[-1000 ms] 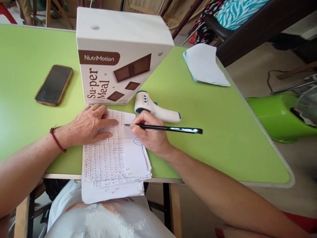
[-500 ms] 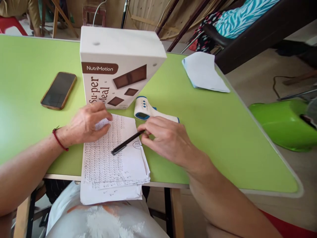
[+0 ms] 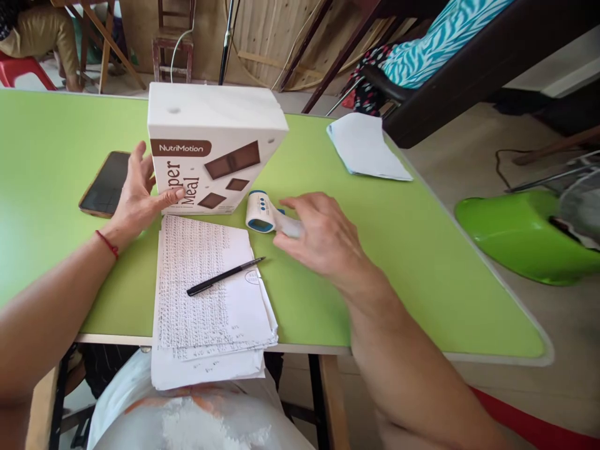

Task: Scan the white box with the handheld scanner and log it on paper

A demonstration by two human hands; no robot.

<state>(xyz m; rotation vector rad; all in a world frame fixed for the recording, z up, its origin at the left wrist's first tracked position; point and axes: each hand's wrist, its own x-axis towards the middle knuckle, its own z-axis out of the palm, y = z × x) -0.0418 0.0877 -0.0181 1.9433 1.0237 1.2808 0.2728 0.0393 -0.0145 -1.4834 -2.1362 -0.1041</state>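
Observation:
My left hand (image 3: pixel 140 190) is at the left edge of a white NutriMotion box (image 3: pixel 218 103), its thumb across the front face and its fingers spread along the side. The hand looks open against the box. My right hand (image 3: pixel 323 234) reaches round the handle of a white and blue handheld thermometer (image 3: pixel 261 212), thumb and forefinger apart on either side. Whether the fingers press on the handle is hard to tell. A black pen (image 3: pixel 225 276) lies uncapped across a stack of handwritten sheets (image 3: pixel 206 325) in front of the box.
Left of the box, a smartphone (image 3: pixel 105 187) lies partly behind my left hand. Folded white paper (image 3: pixel 368 147) rests near the far right edge of the green table (image 3: pixel 407 269). On the floor to the right is a bright green plastic object (image 3: pixel 520 234). A seated person (image 3: pixel 42 37) is at the far left.
My right hand has let go of the pen, which now lies on the sheets, and moved to the thermometer. My left hand has gone from the sheets up to the box's left side.

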